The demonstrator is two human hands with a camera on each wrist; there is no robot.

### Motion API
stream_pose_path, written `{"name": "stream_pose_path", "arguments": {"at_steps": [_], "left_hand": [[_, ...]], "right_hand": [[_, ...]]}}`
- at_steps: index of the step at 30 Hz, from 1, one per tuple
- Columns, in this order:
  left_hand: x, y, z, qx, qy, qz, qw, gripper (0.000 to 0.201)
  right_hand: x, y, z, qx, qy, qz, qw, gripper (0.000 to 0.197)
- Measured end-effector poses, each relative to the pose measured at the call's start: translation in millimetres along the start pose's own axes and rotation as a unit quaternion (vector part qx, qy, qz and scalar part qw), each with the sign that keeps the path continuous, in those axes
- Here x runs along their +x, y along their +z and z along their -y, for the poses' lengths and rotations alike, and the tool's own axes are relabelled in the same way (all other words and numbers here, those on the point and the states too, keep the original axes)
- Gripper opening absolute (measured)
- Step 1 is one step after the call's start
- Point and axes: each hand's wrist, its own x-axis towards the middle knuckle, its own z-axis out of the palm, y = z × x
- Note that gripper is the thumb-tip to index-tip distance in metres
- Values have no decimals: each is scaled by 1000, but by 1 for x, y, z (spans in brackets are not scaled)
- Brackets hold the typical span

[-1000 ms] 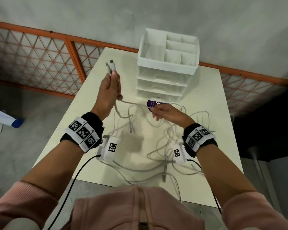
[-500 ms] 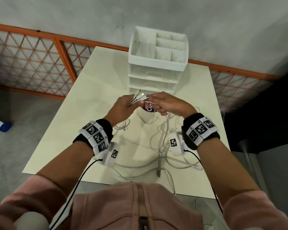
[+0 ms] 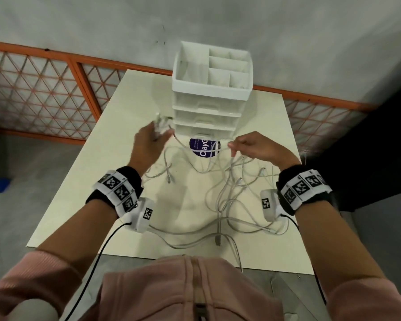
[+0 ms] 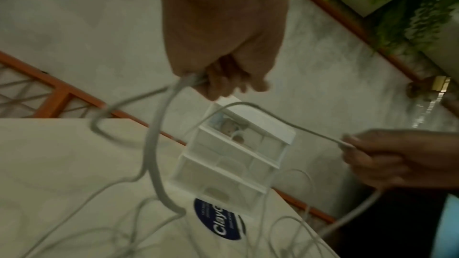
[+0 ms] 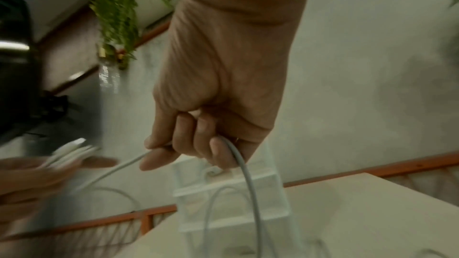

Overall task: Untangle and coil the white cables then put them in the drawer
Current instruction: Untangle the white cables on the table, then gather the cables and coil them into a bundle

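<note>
A cream bench (image 3: 116,172) carries everything. At its far edge stands a white drawer unit (image 3: 208,107): an open tray with dividers on top and closed drawers stacked below. Through the clear front of one drawer the left wrist view shows something pale and rounded, too blurred to name.

The white cables (image 3: 220,209) sprawl in a loose tangle over the middle and near side of the bench, some strands trailing to the near edge and over it. One strand rises from the tangle and runs between the two hands, both raised above the bench in front of the drawers.

The left hand (image 3: 148,144) is clenched round a bunch of cable ends; the plugs stick out past its fingers toward the drawer unit, and several strands hang from under the fist down to the heap. The right hand (image 3: 255,147) has its grip on a single cable, pinched between thumb and forefinger with the other fingers curled round it; from there it drops to the bench.

Just in front of the bottom drawer lies a round dark-blue sticker (image 3: 204,148), crossed by cable strands. Its white lettering reads "Clay" and then is cut off; the smaller print is unreadable.

Black-and-white square code markers sit on the wristbands (image 3: 118,191) of both arms.
</note>
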Motion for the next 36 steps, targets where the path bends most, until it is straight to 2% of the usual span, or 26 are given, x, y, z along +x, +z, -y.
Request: {"name": "stream_pose_path", "arguments": {"at_steps": [3, 4, 5, 7, 10, 13, 15, 16, 18, 19, 22, 25, 27, 29, 31, 33, 35, 36], "left_hand": [[-19, 18, -24, -82, 50, 200, 975, 24], [-22, 21, -25, -75, 60, 237, 967, 21], [-21, 23, -23, -58, 69, 241, 966, 20], [-15, 19, -19, -29, 80, 181, 980, 23], [-7, 3, -17, 8, 111, 41, 993, 31], [2, -16, -18, -32, 119, -90, 988, 34], [9, -27, -15, -60, 96, -130, 985, 34], [10, -30, -13, -69, 90, -119, 986, 33], [6, -29, -10, -73, 88, -59, 992, 31], [4, -26, -7, -65, 87, -29, 994, 31], [-4, -17, 4, -43, 56, 29, 997, 39], [-9, -18, 18, -49, 41, 68, 996, 54], [-12, -23, 24, -11, 35, 122, 992, 55], [-12, -27, 30, 51, 10, 199, 979, 54], [-13, -28, 38, 106, -11, 281, 954, 53], [-16, -27, 43, 157, -27, 378, 912, 53], [-22, -25, 44, 218, -43, 484, 847, 53], [-26, -24, 43, 244, -50, 529, 812, 55]], "right_hand": [[9, 16, 33, 19, -31, 33, 999, 35], [11, 18, 40, 34, -38, 33, 998, 35], [12, 18, 44, 51, -39, 27, 998, 35], [11, 17, 42, 75, -38, 15, 996, 37], [8, 21, 17, 75, -14, 34, 997, 30], [10, 39, -23, -40, 45, 84, 995, 30], [12, 51, -48, -93, 86, 111, 986, 31], [13, 56, -55, -97, 94, 109, 985, 30], [14, 59, -57, -61, 75, 53, 994, 32], [14, 58, -54, -7, 56, 5, 998, 32], [14, 45, -35, 151, 3, -120, 981, 26], [11, 21, -16, 136, -35, -178, 974, 30], [2, 8, -11, 81, -43, -137, 986, 32], [-9, 2, -16, 42, -25, -33, 998, 32], [-19, 7, -24, 43, 32, 66, 996, 37], [-21, 18, -36, 38, 96, 124, 987, 48], [-21, 31, -50, 3, 152, 173, 973, 51], [-20, 38, -57, -25, 176, 207, 962, 47]]}}
